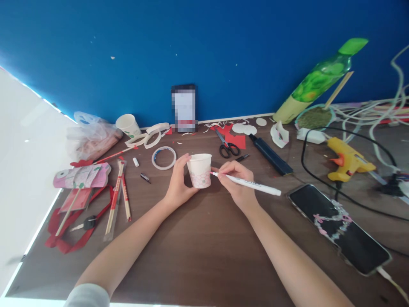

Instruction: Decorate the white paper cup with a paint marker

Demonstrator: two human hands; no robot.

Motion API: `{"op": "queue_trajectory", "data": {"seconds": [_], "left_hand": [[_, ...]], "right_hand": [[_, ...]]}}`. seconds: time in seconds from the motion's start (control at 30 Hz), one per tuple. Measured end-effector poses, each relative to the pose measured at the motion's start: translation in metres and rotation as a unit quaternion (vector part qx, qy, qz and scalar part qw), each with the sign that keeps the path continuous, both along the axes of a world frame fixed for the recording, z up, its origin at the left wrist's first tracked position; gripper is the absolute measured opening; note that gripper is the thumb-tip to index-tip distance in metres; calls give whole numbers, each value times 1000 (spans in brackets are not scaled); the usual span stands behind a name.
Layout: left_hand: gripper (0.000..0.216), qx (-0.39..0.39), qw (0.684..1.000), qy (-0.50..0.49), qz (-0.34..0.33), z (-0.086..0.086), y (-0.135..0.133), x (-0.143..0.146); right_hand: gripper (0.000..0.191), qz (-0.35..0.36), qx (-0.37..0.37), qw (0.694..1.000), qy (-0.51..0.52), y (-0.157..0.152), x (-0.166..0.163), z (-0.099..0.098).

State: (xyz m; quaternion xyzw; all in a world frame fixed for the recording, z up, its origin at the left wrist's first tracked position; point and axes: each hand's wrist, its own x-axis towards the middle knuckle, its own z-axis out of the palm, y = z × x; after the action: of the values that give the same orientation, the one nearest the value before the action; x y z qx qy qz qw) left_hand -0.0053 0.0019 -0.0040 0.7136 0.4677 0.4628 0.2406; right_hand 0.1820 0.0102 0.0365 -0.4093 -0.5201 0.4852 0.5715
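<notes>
A white paper cup (200, 170) with a pink pattern round its lower half stands upright in the middle of the table. My left hand (179, 182) is wrapped round the cup's left side, thumb near the base. Between the fingers of my right hand (239, 184) is a white marker (255, 186), its pinkish tip at the right side of the cup. The marker's rear end points to the right. Just behind my right hand lie black-handled scissors (228, 147) and a small dark pen-like piece (242, 157).
Left: tape roll (164, 158), wrapped chopsticks (115, 198), key (87, 223), plastic bag (92, 138), another paper cup (128, 124). Right: yellow glue gun (349, 160) with cables, phone (338, 228), green bottle (319, 83). A device with a blurred screen (184, 108) leans on the blue wall, near red paper scraps (235, 141).
</notes>
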Motion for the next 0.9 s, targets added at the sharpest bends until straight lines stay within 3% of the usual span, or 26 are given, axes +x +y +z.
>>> {"op": "queue_trajectory", "data": {"seconds": [0.43, 0.7, 0.9], "left_hand": [[82, 7, 1000, -4, -3, 0, -1, 1], [88, -33, 999, -27, 5, 2, -3, 2], [96, -55, 996, -72, -19, -2, -4, 3]], "right_hand": [[17, 9, 10, 999, -44, -4, -4, 4], [17, 11, -40, 997, 58, 3, 0, -14], [16, 55, -9, 990, 131, -1, -2, -7]]}}
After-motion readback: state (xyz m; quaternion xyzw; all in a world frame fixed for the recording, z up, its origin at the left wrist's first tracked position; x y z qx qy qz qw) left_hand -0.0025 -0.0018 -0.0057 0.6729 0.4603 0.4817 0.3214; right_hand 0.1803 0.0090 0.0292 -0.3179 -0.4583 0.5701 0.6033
